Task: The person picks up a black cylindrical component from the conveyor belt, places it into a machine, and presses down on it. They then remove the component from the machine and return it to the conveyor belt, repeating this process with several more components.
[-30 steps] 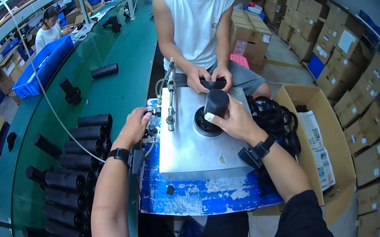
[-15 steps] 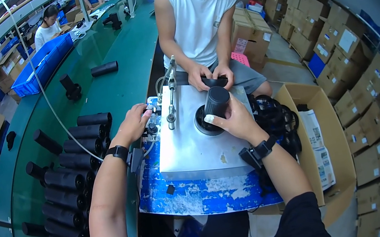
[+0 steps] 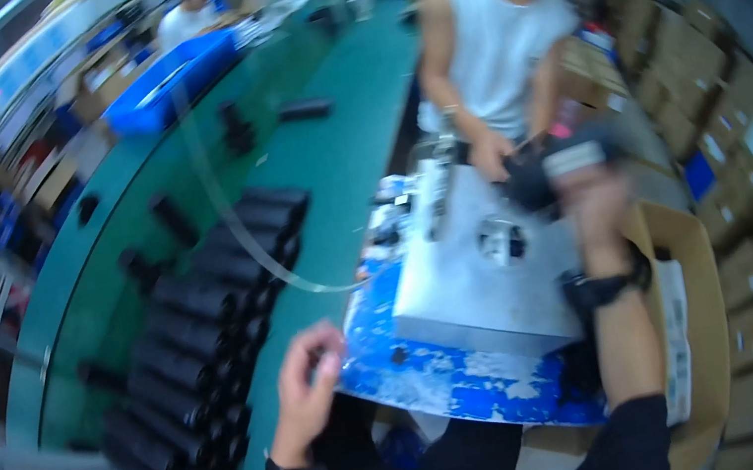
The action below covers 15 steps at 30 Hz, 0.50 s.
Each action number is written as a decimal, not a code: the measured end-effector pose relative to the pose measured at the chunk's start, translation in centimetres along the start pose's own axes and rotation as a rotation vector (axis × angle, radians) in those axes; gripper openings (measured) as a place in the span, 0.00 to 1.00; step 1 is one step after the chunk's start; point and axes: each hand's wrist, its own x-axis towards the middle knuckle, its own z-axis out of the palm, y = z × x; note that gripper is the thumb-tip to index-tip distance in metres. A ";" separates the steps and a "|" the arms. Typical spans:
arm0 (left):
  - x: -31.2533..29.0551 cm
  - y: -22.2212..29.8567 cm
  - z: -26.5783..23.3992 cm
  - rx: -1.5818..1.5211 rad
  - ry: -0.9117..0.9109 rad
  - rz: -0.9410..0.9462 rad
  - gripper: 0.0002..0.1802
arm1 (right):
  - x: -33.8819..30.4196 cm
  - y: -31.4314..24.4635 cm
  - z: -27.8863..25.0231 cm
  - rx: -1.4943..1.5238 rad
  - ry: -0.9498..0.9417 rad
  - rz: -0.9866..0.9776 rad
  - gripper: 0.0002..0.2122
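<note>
My right hand (image 3: pixel 598 206), smeared by motion, is closed around a black cylinder (image 3: pixel 534 187) above the far right part of a silver metal box (image 3: pixel 468 294). A pale wrap shows on one of its fingers. The round opening (image 3: pixel 502 241) in the box top is uncovered. My left hand (image 3: pixel 307 383) hangs beside the near left edge of the blue, paint-worn table (image 3: pixel 442 379), fingers loosely bent and apart, holding nothing that I can see. Facing me, a co-worker's hand (image 3: pixel 492 157) is close to the cylinder; blur hides whether it touches it.
Many black tubes (image 3: pixel 199 312) lie in rows on the green bench (image 3: pixel 342 155) at left. A thin hose (image 3: pixel 235 230) arcs over them. A metal fitting (image 3: pixel 437 189) stands on the box's left side. At right sits an open carton (image 3: pixel 702 308); stacked cartons (image 3: pixel 747 220) line the far right.
My right hand has lifted the cylinder off the opening and moved it toward the co-worker. My left hand has left the fittings and drawn back toward me. The whole view has swung left.
</note>
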 end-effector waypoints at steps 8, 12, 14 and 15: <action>-21.0 -1.0 -8.0 -0.030 0.123 -0.462 0.10 | 5.9 -18.7 14.9 0.616 -0.247 -0.194 0.23; -26.5 -2.4 -10.1 -0.147 0.258 -0.545 0.11 | 1.0 -25.2 31.8 0.646 -0.545 -0.126 0.28; -28.3 -3.4 -10.6 -0.286 0.359 -0.543 0.11 | -1.1 -26.5 39.2 0.573 -0.612 -0.058 0.27; -29.1 -4.2 -10.8 -0.291 0.376 -0.528 0.11 | -2.2 -26.8 42.9 0.543 -0.623 -0.058 0.28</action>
